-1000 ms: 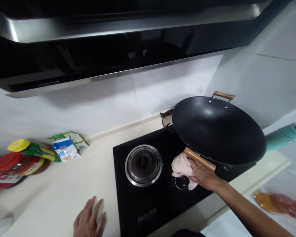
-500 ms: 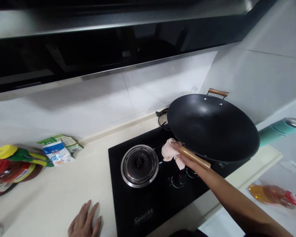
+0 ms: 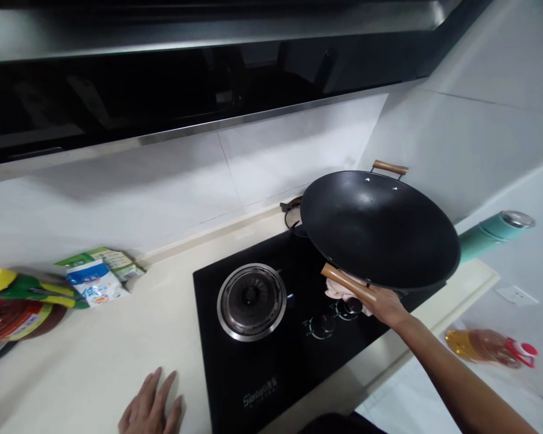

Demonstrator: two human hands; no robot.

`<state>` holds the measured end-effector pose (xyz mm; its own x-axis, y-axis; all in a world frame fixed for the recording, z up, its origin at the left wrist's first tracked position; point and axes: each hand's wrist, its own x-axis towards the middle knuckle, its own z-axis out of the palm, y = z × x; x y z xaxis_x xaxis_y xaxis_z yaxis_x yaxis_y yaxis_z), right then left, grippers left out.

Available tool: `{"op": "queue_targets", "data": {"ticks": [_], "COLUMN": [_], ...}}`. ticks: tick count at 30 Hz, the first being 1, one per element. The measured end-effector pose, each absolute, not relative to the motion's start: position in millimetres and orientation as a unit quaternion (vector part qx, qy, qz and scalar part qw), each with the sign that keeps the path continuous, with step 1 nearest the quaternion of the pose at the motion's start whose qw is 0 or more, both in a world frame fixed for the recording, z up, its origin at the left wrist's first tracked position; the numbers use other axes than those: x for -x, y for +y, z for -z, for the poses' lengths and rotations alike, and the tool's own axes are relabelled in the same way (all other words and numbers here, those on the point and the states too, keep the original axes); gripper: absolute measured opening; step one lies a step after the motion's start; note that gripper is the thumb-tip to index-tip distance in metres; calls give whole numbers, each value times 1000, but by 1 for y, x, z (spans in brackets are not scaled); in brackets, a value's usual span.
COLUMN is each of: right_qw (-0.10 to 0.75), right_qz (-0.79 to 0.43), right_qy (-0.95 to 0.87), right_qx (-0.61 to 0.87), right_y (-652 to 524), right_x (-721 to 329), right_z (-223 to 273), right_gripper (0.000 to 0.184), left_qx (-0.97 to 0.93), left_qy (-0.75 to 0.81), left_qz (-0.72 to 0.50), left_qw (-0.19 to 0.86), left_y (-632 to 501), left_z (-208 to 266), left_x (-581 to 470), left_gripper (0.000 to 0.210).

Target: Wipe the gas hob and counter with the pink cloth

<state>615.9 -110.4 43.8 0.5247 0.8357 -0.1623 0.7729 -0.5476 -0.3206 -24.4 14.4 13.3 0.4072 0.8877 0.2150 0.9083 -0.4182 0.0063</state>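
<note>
A large black wok point(image 3: 380, 229) sits tilted over the right side of the black gas stove point(image 3: 235, 374), its wooden near handle point(image 3: 348, 282) jutting toward me. My right hand point(image 3: 387, 304) reaches in under that handle with a pale pink cloth point(image 3: 337, 290), pressed down on the stove top beside the knobs point(image 3: 322, 325). The handle and wok rim partly hide its fingers. Flat on the pale counter point(image 3: 95, 355), left of the stove, my left hand point(image 3: 149, 407) rests with fingers apart, holding nothing.
A bare burner point(image 3: 252, 301) lies on the stove's left. Seasoning packets point(image 3: 97, 280), a yellow-capped green bottle point(image 3: 31, 289) and a red-lidded jar point(image 3: 18, 325) stand at far left. A teal flask point(image 3: 493, 235) and an oil bottle point(image 3: 484, 346) are at right. The range hood point(image 3: 185, 90) hangs overhead.
My right hand has slid the cloth rightward under the wok's near handle, toward the knobs. The left hand stays on the counter. The view has shifted slightly.
</note>
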Motion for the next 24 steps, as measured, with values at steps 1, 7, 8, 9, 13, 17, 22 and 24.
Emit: {"op": "queue_targets", "data": {"ticks": [1,7,8,9,13,17,22,24], "right_qw": [81,20,22,28,59,63,60,62], "right_qz": [-137,-120,-126,-129,-131,-169,-151,-141], "right_qy": [-460,-410,-412,-418,-444,-485,-490,-503], "right_qx": [874,904,902,899,884,856,857,850], "right_y": [-117,-170,-179,-188,-209,-198,-161,-155], "right_x": [-616,-596,-587,-577,-530,-492,-485,-491], "right_z": [-40,-24,-21,-19,-9,-13,-30,-33], "right_gripper": [47,64,64,63,59,65,85,87], "left_qx": [837,835,837,838,838,837,838,837], "left_qy": [-536,-537,-535,-533,-535,-535,-533,-536], "left_qz": [93,101,100,99,100,102,99,96], "left_qw": [55,62,62,61,51,54,57,56], "left_y": [14,14,15,15,16,15,14,13], "left_z": [-14,-14,-14,-14,-13,-13,-15,-17], "left_x": [24,21,21,21,23,23,20,19], "left_gripper": [55,54,54,55,55,54,55,54]}}
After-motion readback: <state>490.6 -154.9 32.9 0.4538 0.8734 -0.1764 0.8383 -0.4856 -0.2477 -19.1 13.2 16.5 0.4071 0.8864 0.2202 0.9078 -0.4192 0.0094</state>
